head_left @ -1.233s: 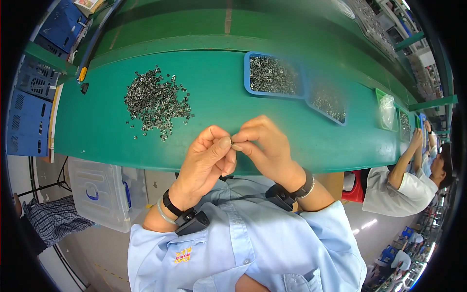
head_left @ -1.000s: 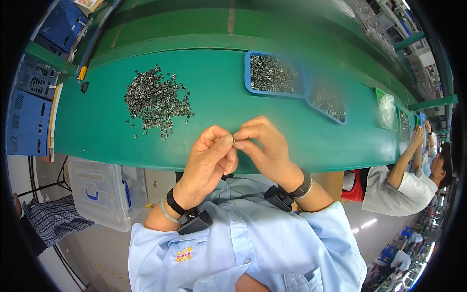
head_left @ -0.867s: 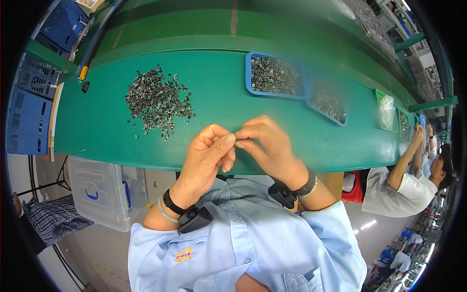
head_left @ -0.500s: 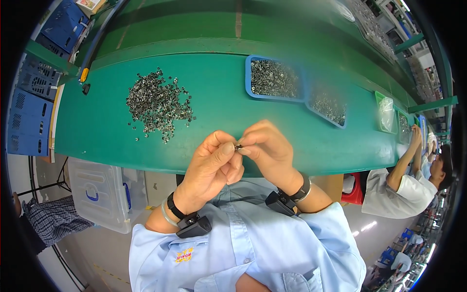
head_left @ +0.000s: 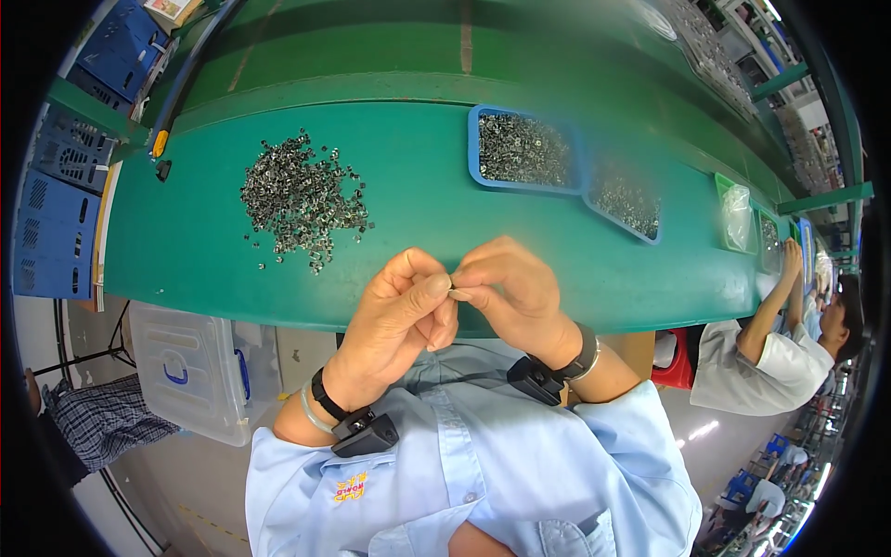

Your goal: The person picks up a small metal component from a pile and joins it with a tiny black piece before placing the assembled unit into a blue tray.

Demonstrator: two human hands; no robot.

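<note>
My left hand [head_left: 401, 316] and my right hand [head_left: 509, 288] meet fingertip to fingertip over the near edge of the green workbench [head_left: 418, 195]. Between them they pinch a small metal part [head_left: 452, 291], mostly hidden by the thumbs and forefingers. A loose heap of small metal parts [head_left: 302, 197] lies on the bench, ahead and to the left of my hands. Two blue trays hold more small metal parts: one [head_left: 524, 150] straight ahead, the other [head_left: 625, 201] to its right.
Blue crates [head_left: 56, 200] stand at the bench's left end. A clear plastic bin [head_left: 200, 367] sits below the bench on the left. Another person in white [head_left: 784, 339] works at the same bench to my right, near green trays [head_left: 738, 213].
My hands have stayed pressed together over the bench edge, shifting slightly lower and reworking their fingertip grip on the small part. The heap and trays have not moved.
</note>
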